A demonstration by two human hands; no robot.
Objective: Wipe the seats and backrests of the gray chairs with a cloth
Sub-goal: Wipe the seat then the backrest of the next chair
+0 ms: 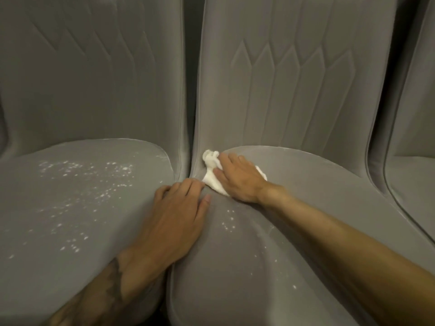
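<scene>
Two gray upholstered chairs stand side by side. The left chair seat (77,196) is speckled with white powder. The middle chair seat (294,231) carries a few white specks near its left side. A white cloth (213,171) lies crumpled at the back left corner of the middle seat, where it meets the backrest (294,78). My right hand (237,176) presses flat on the cloth, fingers stretched toward the corner. My left hand (175,217) rests flat on the middle seat's left edge, fingertips at the gap between the chairs.
The left chair's backrest (94,67) rises behind the powdered seat. A third gray chair (414,165) shows partly at the right edge. A narrow dark gap (190,67) separates the two nearer backrests.
</scene>
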